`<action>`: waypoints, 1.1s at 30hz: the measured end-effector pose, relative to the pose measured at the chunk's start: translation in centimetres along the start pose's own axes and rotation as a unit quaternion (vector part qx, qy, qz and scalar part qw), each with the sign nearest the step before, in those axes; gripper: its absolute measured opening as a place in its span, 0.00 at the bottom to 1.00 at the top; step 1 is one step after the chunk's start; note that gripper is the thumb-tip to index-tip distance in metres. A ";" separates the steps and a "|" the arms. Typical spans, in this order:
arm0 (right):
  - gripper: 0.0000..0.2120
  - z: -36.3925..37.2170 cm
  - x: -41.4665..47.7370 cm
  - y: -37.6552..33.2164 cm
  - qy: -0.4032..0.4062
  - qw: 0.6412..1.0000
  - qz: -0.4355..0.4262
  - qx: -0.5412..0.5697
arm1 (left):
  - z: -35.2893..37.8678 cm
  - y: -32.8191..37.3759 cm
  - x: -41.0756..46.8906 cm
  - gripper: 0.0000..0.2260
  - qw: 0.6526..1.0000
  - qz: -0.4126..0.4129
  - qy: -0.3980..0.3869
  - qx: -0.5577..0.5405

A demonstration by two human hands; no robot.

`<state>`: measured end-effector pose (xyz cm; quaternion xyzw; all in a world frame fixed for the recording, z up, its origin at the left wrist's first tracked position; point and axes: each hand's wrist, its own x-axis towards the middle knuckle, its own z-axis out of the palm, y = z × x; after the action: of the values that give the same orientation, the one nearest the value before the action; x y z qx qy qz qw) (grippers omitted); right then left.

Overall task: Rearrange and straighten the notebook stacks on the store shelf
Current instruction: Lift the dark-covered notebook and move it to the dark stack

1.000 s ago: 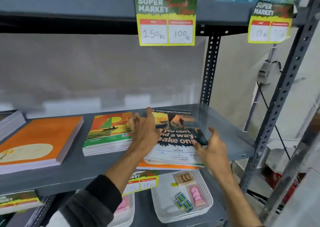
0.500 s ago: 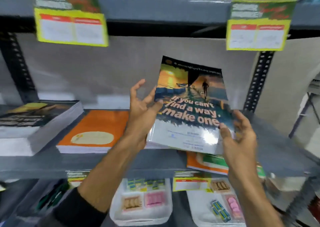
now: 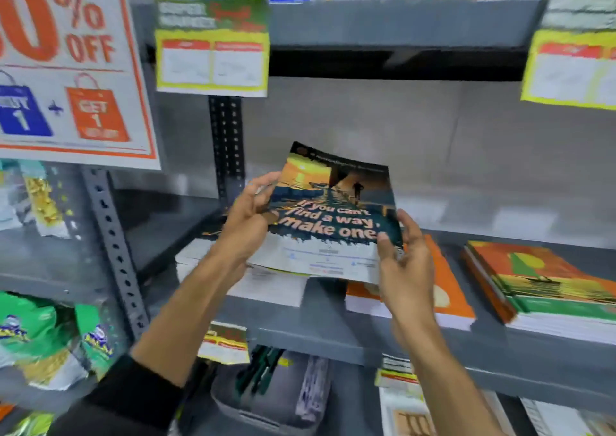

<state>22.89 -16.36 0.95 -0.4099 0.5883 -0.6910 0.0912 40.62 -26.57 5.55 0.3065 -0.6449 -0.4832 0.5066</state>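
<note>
I hold a sunset-cover notebook (image 3: 333, 215) reading "If you can't find a way, make one" tilted up above the grey shelf (image 3: 333, 335). My left hand (image 3: 250, 222) grips its left edge and my right hand (image 3: 403, 262) holds its lower right corner. Directly beneath it lies a thick stack of notebooks (image 3: 266, 285) at the shelf's left end, mostly hidden by the held one. An orange stack (image 3: 450, 295) sits to the right of it. Further right lies a green and orange stack (image 3: 546, 289).
A grey perforated upright (image 3: 226, 145) stands behind my left hand. A "% OFF" poster (image 3: 73, 66) hangs at the upper left. Yellow price tags (image 3: 213, 49) hang from the upper shelf. Snack packets (image 3: 36, 335) fill the left bay. Trays and pens (image 3: 266, 385) sit on the lower shelf.
The notebook was lifted off its pile at the shelf's right end and carried left. It now hovers over the leftmost thick stack, and my view has swung left.
</note>
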 end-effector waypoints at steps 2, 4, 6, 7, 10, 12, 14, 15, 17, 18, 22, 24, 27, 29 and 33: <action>0.22 3.7 -0.6 -0.1 -0.026 1.000 0.003 -0.016 | -3.8 -0.9 1.6 0.28 0.999 -0.006 -0.007 0.031; 0.23 6.4 -0.9 0.0 -0.046 0.998 0.011 -0.036 | -6.6 -2.0 2.9 0.28 0.997 -0.014 -0.008 0.071; 0.25 8.6 -1.3 -0.1 -0.066 0.996 0.025 -0.052 | -8.7 -3.1 4.0 0.27 0.992 -0.026 -0.018 0.123; 0.26 9.5 -1.6 0.0 -0.080 0.994 0.034 -0.060 | -9.6 -3.7 4.4 0.26 0.985 -0.029 -0.022 0.167; 0.27 11.2 -2.6 0.7 -0.141 0.976 0.046 -0.159 | -11.5 -6.2 5.7 0.22 0.917 -0.055 -0.044 0.393; 0.26 11.5 -2.9 0.9 -0.161 0.955 0.049 -0.244 | -11.7 -6.9 5.8 0.21 0.861 -0.069 -0.075 0.498; 0.27 11.3 -2.7 0.9 -0.180 0.946 0.052 -0.263 | -11.5 -6.7 5.5 0.21 0.845 -0.059 -0.096 0.523; 0.28 11.1 -2.5 0.8 -0.199 0.941 0.057 -0.267 | -11.4 -6.3 5.3 0.21 0.837 -0.050 -0.098 0.536; 0.31 10.3 -1.8 0.3 -0.212 0.939 0.062 -0.265 | -11.2 -5.8 5.2 0.20 0.821 -0.022 -0.090 0.564; 0.32 9.8 -1.3 0.0 -0.205 0.941 0.054 -0.262 | -10.9 -5.7 5.2 0.19 0.817 0.012 -0.066 0.573; 0.34 7.0 1.1 -1.8 -0.059 0.903 -0.147 -0.398 | -5.9 -3.9 4.9 0.23 0.825 0.188 0.033 0.532; 0.35 5.0 2.6 -2.1 0.019 0.847 -0.231 -0.478 | -2.0 -2.8 4.4 0.27 0.805 0.257 0.068 0.531; 0.35 0.9 4.4 -2.1 0.067 0.807 -0.248 -0.531 | 4.1 -1.9 3.0 0.31 0.792 0.313 0.084 0.518; 0.36 -2.5 5.3 -1.8 0.081 0.794 -0.237 -0.553 | 8.0 -1.7 2.1 0.31 0.798 0.322 0.081 0.503; 0.36 -11.4 5.7 -0.6 0.108 0.789 -0.218 -0.564 | 16.9 -1.4 0.4 0.31 0.818 0.316 0.052 0.477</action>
<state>11.73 -11.22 4.45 -0.4282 0.7745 -0.2778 -0.3737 24.36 -22.09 4.08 0.3136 -0.8291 0.0886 0.4543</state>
